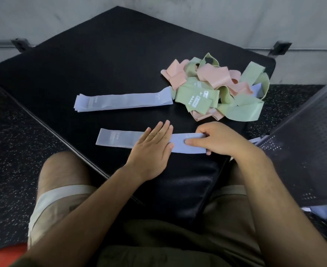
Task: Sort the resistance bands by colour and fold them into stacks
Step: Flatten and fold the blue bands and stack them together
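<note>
Lilac flat elastic resistance band [120,140]: lies straight at lower centre of the frame, on the black padded platform [101,64].
Left hand [151,149]: fingers straight and together, pressing flat on its middle.
Right hand [214,139]: fingers curled, pinching its right end.
Done: neat stack of lilac bands [124,102], just above, at centre.
Left to do: tangled heap of pink and green bands [216,89], upper right, with a lilac strip inside. No pink or green stack yet, so probably under halfway.
Containers: none seen; bands lie loose.
</note>
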